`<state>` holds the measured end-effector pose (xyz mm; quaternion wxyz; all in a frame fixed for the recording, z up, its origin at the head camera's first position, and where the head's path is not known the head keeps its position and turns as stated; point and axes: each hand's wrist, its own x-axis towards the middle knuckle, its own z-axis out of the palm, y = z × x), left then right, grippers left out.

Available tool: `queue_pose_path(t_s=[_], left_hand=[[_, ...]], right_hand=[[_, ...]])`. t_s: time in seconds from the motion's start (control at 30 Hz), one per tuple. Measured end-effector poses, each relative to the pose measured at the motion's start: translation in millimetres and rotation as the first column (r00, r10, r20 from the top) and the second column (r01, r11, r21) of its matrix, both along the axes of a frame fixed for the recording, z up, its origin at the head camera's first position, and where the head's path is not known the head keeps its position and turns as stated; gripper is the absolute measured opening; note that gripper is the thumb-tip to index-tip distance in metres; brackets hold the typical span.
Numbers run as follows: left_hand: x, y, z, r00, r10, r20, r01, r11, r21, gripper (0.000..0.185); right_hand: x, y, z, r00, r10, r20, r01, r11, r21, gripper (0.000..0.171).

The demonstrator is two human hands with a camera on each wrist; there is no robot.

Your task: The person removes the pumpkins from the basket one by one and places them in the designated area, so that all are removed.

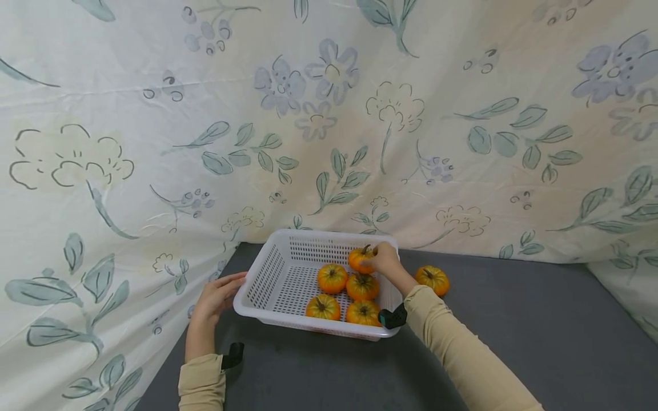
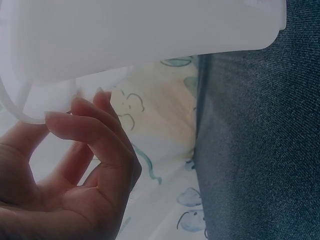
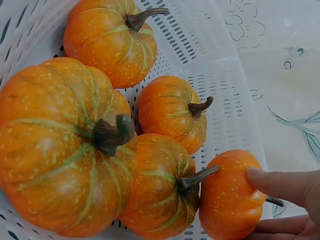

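Note:
A white perforated plastic basket (image 1: 313, 324) stands on the dark table. My left hand (image 1: 213, 299) is at its left side; in the left wrist view, curled fingers and thumb of that hand (image 2: 95, 170) pinch the basket's rim (image 2: 27, 117). At the back right inside the basket, my right hand (image 1: 385, 262) grips a small orange pumpkin (image 3: 231, 195) by its side, thumb on the skin. That pumpkin touches a neighbouring pumpkin (image 3: 160, 200). Several other pumpkins with brown stems lie in the basket's right half, among them a front left one (image 1: 323, 308).
One more orange pumpkin (image 1: 433, 279) lies on the table (image 1: 529, 319), right of the basket and partly behind my right forearm. A floral cloth (image 1: 319, 171) hangs behind and beside the table. A black wrist strap piece (image 1: 393, 317) overlaps the basket's front right corner.

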<state>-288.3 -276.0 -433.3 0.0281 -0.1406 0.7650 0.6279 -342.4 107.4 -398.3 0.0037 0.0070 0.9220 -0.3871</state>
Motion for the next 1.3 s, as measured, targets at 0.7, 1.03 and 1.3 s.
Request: queue_pose_path(t_s=[0.7, 1.03, 1.3], left_hand=[[1.3, 1, 0.6, 1.000, -0.003, 0.007, 0.003, 1.000, 0.004, 0.058], [0.6, -1, -0.6, 1.000, 0.003, 0.004, -0.003, 1.000, -0.005, 0.061], [0.0, 0, 0.2, 1.000, 0.006, 0.010, -0.006, 1.000, -0.007, 0.061]], right_hand=[[9.5, 3, 13.6, 0.998, 0.066, -0.001, -0.066, 0.998, -0.024, 0.057], [17.3, 13, 23.9, 0.993, 0.113, -0.027, -0.115, 0.991, -0.072, 0.062], [20.5, 26, 30.8, 0.991, 0.120, -0.051, -0.124, 0.988, -0.094, 0.064]])
